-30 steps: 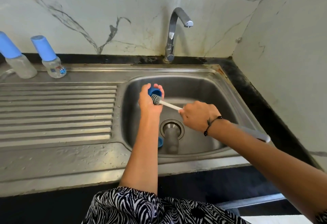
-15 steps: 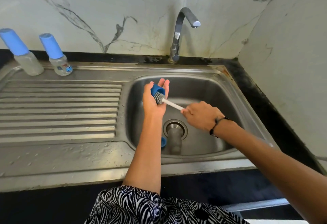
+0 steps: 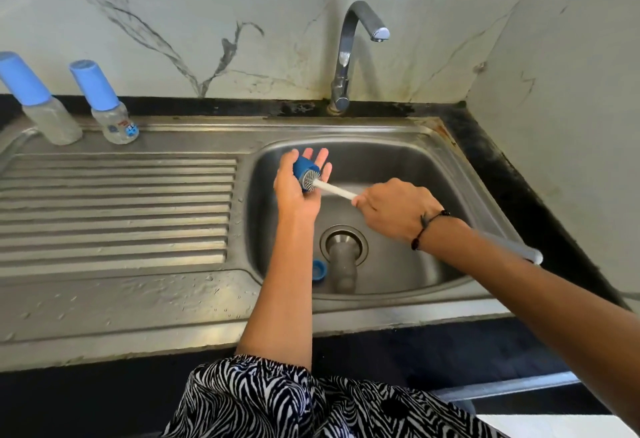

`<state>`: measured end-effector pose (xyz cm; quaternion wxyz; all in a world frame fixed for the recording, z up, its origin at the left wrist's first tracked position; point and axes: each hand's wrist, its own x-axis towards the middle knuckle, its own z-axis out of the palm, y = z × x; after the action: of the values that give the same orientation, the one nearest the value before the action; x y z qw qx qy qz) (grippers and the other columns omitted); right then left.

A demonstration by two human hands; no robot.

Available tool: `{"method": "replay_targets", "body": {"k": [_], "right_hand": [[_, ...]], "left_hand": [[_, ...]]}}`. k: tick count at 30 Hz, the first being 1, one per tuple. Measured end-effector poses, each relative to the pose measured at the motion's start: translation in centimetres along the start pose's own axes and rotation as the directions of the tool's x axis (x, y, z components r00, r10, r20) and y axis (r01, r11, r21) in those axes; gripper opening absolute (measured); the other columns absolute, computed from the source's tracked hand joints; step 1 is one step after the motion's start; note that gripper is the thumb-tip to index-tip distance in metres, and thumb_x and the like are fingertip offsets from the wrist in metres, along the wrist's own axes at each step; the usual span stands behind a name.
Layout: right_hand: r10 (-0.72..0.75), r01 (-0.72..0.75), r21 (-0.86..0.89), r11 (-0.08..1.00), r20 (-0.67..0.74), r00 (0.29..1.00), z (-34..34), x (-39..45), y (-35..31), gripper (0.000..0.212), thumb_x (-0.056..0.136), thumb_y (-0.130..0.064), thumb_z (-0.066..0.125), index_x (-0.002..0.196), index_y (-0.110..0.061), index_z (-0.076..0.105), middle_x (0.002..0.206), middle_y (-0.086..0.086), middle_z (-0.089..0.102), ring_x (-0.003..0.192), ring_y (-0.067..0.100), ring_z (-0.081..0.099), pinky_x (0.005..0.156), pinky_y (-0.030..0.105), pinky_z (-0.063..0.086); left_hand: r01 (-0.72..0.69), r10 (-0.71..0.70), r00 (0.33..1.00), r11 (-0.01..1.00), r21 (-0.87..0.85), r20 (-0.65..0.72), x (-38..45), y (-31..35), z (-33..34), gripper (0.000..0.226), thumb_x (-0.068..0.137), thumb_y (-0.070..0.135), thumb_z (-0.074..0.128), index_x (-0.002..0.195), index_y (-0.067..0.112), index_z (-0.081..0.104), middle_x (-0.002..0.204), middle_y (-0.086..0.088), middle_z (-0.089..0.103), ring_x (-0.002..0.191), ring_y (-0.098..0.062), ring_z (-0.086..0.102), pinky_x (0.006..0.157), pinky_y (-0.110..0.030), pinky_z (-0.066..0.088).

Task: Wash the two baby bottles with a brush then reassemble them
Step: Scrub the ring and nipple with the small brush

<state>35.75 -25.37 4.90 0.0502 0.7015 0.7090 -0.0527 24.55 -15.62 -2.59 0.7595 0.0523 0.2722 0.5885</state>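
A small blue cap (image 3: 304, 168), judged light and slippery, is cradled in the left hand (image 3: 298, 185) on its outer wall, while the brush (image 3: 332, 189) is gripped by the right hand (image 3: 394, 211).

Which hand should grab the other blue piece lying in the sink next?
Probably the left hand. It holds only the small blue cap and is nearer the blue ring by the drain. The right hand is busy gripping the brush.

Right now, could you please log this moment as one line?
left hand: holds blue cap | right hand: grips brush | brush head inside cap | tap: off
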Motion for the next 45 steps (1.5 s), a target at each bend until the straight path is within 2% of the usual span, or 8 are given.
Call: {"method": "replay_targets", "body": {"k": [5, 10, 17, 21, 28, 34, 38, 45], "right_hand": [[0.02, -0.018, -0.1, 0.995, 0.024, 1.0, 0.9, 0.2, 0.7, 0.037, 0.099, -0.035, 0.028, 0.101, -0.017, 0.06, 0.101, 0.006, 0.062, 0.088, 0.026, 0.058, 0.068, 0.031, 0.04], [0.095, -0.106, -0.151, 0.983, -0.076, 0.993, 0.9, 1.5, 1.4, 0.035, 0.098, -0.031, 0.031, 0.107, -0.016, 0.061, 0.105, 0.007, 0.063, 0.094, 0.029, 0.06, 0.07, 0.033, 0.041], [0.015, -0.015, 0.075, 0.997, 0.001, 1.0, 1.7, -0.2, 1.3, 0.041, 0.099, -0.043, 0.027, 0.091, -0.016, 0.057, 0.102, 0.008, 0.062, 0.095, 0.029, 0.058, 0.071, 0.032, 0.038], [0.058, -0.056, -0.039, 0.998, 0.067, 0.996, 2.1, 0.0, 1.4, 0.041, 0.1, -0.039, 0.026, 0.106, -0.018, 0.061, 0.11, 0.007, 0.062, 0.098, 0.027, 0.058, 0.074, 0.032, 0.039], [0.146, -0.149, -0.06, 0.987, -0.041, 0.988, 2.4, 0.7, 1.3, 0.038, 0.1, -0.035, 0.028, 0.102, -0.015, 0.061, 0.097, 0.006, 0.063, 0.078, 0.024, 0.053, 0.067, 0.031, 0.039], [0.055, -0.055, 0.022, 0.998, 0.004, 0.998, 2.9, -0.8, 0.7, 0.042, 0.101, -0.04, 0.025, 0.101, -0.016, 0.06, 0.106, 0.007, 0.063, 0.096, 0.029, 0.059, 0.073, 0.033, 0.039], [0.1, -0.098, -0.075, 0.992, 0.025, 0.995, 3.2, -0.1, 1.4, 0.04, 0.1, -0.037, 0.026, 0.101, -0.017, 0.061, 0.104, 0.005, 0.064, 0.093, 0.026, 0.06, 0.069, 0.031, 0.04], [0.155, -0.155, -0.006, 0.988, -0.03, 0.988, 3.4, 0.8, 0.6, 0.037, 0.1, -0.032, 0.029, 0.107, -0.015, 0.061, 0.108, 0.008, 0.064, 0.098, 0.03, 0.061, 0.071, 0.033, 0.04]], "left_hand": [[-0.052, 0.062, 0.984, 0.997, 0.065, -0.167, 0.3, -0.1, 1.1, 0.006, 0.091, 0.01, 0.054, 0.086, 0.008, 0.05, 0.068, -0.008, 0.052, 0.047, -0.016, 0.053, 0.047, -0.024, 0.045], [0.002, 0.024, 0.973, 0.994, 0.112, -0.23, -0.3, -0.9, 2.7, 0.011, 0.095, 0.019, 0.051, 0.101, 0.01, 0.047, 0.102, -0.014, 0.051, 0.084, -0.024, 0.054, 0.081, -0.037, 0.049], [0.018, -0.015, 0.997, 0.999, 0.043, -0.07, -0.7, -0.2, 1.2, 0.017, 0.091, 0.014, 0.058, 0.105, 0.006, 0.053, 0.092, -0.012, 0.062, 0.071, -0.028, 0.068, 0.071, -0.036, 0.058], [0.024, 0.001, 0.976, 0.994, 0.111, -0.216, -0.6, -1.0, 1.2, 0.01, 0.088, 0.011, 0.058, 0.088, 0.005, 0.05, 0.07, -0.011, 0.053, 0.051, -0.02, 0.053, 0.049, -0.027, 0.048], [0.128, -0.11, 0.972, 0.989, 0.073, -0.207, -0.7, -2.0, 1.5, 0.023, 0.091, 0.015, 0.057, 0.109, 0.007, 0.046, 0.103, -0.019, 0.051, 0.083, -0.03, 0.06, 0.086, -0.037, 0.053], [0.166, -0.175, 0.973, 0.984, -0.07, -0.153, -1.0, -0.6, 0.8, 0.013, 0.09, 0.016, 0.058, 0.091, 0.004, 0.052, 0.087, -0.012, 0.056, 0.072, -0.024, 0.063, 0.076, -0.035, 0.055], [0.152, -0.12, 0.958, 0.983, 0.106, -0.262, -0.3, -1.8, 0.7, 0.025, 0.09, 0.023, 0.059, 0.108, 0.01, 0.049, 0.087, -0.013, 0.055, 0.06, -0.019, 0.058, 0.056, -0.028, 0.052], [0.15, -0.15, 0.965, 0.989, -0.017, -0.214, -0.4, -1.9, 1.5, 0.023, 0.093, 0.018, 0.056, 0.111, 0.005, 0.048, 0.106, -0.021, 0.048, 0.082, -0.032, 0.055, 0.077, -0.04, 0.054]]}}
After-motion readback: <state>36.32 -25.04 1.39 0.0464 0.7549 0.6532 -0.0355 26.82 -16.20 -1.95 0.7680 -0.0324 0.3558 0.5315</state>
